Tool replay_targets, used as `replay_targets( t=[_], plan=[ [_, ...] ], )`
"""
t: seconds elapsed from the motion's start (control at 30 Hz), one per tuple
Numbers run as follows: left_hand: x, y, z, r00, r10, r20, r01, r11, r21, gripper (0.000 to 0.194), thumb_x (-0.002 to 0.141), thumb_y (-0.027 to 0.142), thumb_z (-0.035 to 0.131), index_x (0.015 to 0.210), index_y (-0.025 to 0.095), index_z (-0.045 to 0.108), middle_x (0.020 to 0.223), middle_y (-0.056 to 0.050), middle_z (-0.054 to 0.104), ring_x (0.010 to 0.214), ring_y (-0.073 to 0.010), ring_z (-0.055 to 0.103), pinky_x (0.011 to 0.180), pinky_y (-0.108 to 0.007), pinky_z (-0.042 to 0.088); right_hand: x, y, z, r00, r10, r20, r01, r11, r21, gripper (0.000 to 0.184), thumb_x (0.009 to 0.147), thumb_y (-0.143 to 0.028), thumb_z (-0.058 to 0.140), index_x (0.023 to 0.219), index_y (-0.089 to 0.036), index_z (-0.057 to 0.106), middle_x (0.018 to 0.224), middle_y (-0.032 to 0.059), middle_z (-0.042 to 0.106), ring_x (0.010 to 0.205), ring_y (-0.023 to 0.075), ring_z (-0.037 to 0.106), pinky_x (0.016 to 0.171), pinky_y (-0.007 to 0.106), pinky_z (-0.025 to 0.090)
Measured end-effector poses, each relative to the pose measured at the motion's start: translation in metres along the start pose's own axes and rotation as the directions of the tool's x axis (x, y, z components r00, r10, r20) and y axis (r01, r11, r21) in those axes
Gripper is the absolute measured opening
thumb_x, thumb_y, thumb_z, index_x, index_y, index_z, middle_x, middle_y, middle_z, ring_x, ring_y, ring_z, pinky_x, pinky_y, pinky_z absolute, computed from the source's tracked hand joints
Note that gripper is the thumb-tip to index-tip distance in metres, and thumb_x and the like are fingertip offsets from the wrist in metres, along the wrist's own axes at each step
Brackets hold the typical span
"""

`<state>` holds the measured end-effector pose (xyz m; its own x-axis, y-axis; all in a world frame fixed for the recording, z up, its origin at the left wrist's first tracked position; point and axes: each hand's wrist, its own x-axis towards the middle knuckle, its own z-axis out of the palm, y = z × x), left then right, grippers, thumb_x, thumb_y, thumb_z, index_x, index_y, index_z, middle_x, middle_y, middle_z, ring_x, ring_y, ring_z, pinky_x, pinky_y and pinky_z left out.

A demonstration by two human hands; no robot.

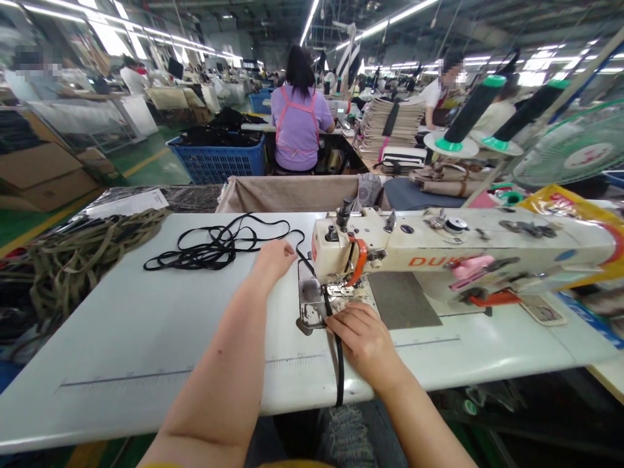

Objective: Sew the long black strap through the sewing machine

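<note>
Strap (340, 374) is being held nearside by right hand (364, 338), probably for straightness; left hand (275, 260) is being poised farther, half-curled, grip unclear.

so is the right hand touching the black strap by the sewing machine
Touching. The head view shows the right hand with its fingertips laid across the black strap, covering a short stretch.
</note>
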<state>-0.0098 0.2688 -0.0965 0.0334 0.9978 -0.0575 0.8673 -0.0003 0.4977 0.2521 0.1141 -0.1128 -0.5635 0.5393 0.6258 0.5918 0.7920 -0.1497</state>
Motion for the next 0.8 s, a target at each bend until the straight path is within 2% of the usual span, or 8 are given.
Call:
replay_targets(
  t=[0.07, 0.13, 0.23, 0.3, 0.37, 0.5, 0.6, 0.8],
  plan=[
    [-0.011, 0.001, -0.016, 0.929, 0.111, 0.354, -0.081, 0.992, -0.098, 0.018, 0.090, 0.035, 0.072, 0.093, 0.019, 0.080, 0.094, -0.005, 0.079, 0.092, -0.0232, 0.070, 0.086, -0.031, 0.050, 0.000, -0.001, -0.002, 0.999, 0.020, -0.032, -0.020, 1.000, 0.012, 0.024, 0.104, -0.012, 0.064, 0.126, -0.020, 0.072, 0.098, 0.0060, 0.077, 0.091, 0.0201, 0.070, 0.101, 0.044, 0.058],
    [-0.023, 0.006, -0.029, 0.723, 0.269, 0.637, -0.136, 0.958, -0.252, 0.023, 0.085, 0.039, 0.077, 0.095, 0.020, 0.083, 0.091, -0.001, 0.080, 0.087, -0.0206, 0.070, 0.081, -0.028, 0.049, 0.000, -0.001, -0.004, 0.996, 0.052, -0.071, -0.049, 0.998, 0.034, 0.028, 0.104, -0.012, 0.063, 0.130, -0.020, 0.070, 0.097, 0.0068, 0.076, 0.093, 0.0217, 0.070, 0.099, 0.045, 0.059],
    [-0.040, 0.024, -0.034, 0.450, 0.461, 0.765, -0.164, 0.884, -0.437, 0.032, 0.079, 0.040, 0.083, 0.106, 0.023, 0.085, 0.099, 0.000, 0.082, 0.086, -0.0179, 0.071, 0.081, -0.025, 0.051, -0.001, 0.000, -0.009, 0.987, 0.108, -0.123, -0.096, 0.991, 0.096, 0.030, 0.104, -0.010, 0.061, 0.131, -0.021, 0.070, 0.097, 0.0073, 0.076, 0.094, 0.0220, 0.071, 0.096, 0.044, 0.060],
    [-0.053, 0.036, -0.029, 0.391, 0.533, 0.750, -0.194, 0.844, -0.500, 0.035, 0.078, 0.035, 0.084, 0.111, 0.025, 0.084, 0.102, -0.001, 0.082, 0.085, -0.0165, 0.071, 0.079, -0.024, 0.051, -0.001, 0.001, -0.011, 0.976, 0.157, -0.149, -0.136, 0.980, 0.146, 0.028, 0.104, -0.010, 0.060, 0.127, -0.022, 0.071, 0.098, 0.0067, 0.076, 0.093, 0.0218, 0.071, 0.093, 0.043, 0.060],
    [-0.070, 0.042, -0.018, 0.437, 0.577, 0.690, -0.226, 0.813, -0.536, 0.035, 0.078, 0.029, 0.084, 0.113, 0.025, 0.083, 0.103, 0.000, 0.082, 0.084, -0.0159, 0.070, 0.076, -0.023, 0.051, -0.002, 0.003, -0.014, 0.961, 0.219, -0.170, -0.187, 0.964, 0.188, 0.026, 0.105, -0.012, 0.060, 0.124, -0.024, 0.072, 0.097, 0.0062, 0.076, 0.093, 0.0221, 0.071, 0.090, 0.042, 0.060],
    [-0.109, 0.038, 0.016, 0.723, 0.531, 0.443, -0.247, 0.797, -0.552, 0.014, 0.091, 0.025, 0.071, 0.102, 0.023, 0.079, 0.094, -0.001, 0.078, 0.083, -0.0161, 0.068, 0.074, -0.024, 0.050, -0.003, 0.006, -0.016, 0.915, 0.360, -0.183, -0.309, 0.916, 0.256, 0.022, 0.107, -0.019, 0.058, 0.119, -0.025, 0.075, 0.101, 0.0069, 0.078, 0.095, 0.0226, 0.072, 0.087, 0.040, 0.060],
    [-0.128, 0.033, 0.041, 0.863, 0.474, 0.177, -0.347, 0.809, -0.475, 0.013, 0.097, 0.023, 0.065, 0.096, 0.023, 0.078, 0.093, -0.002, 0.077, 0.085, -0.0172, 0.069, 0.081, -0.027, 0.054, -0.004, 0.007, -0.016, 0.875, 0.449, -0.181, -0.385, 0.872, 0.303, 0.022, 0.109, -0.025, 0.056, 0.114, -0.025, 0.078, 0.102, 0.0079, 0.078, 0.098, 0.0232, 0.072, 0.088, 0.039, 0.060],
    [-0.130, 0.041, 0.069, 0.825, 0.530, -0.198, -0.565, 0.756, -0.329, 0.040, 0.094, 0.018, 0.072, 0.133, 0.027, 0.072, 0.137, -0.009, 0.072, 0.129, -0.0255, 0.067, 0.115, -0.043, 0.054, -0.007, 0.008, -0.013, 0.849, 0.504, -0.157, -0.409, 0.816, 0.409, 0.023, 0.111, -0.029, 0.056, 0.114, -0.025, 0.078, 0.107, 0.0078, 0.078, 0.100, 0.0227, 0.074, 0.092, 0.038, 0.060]
  ],
)
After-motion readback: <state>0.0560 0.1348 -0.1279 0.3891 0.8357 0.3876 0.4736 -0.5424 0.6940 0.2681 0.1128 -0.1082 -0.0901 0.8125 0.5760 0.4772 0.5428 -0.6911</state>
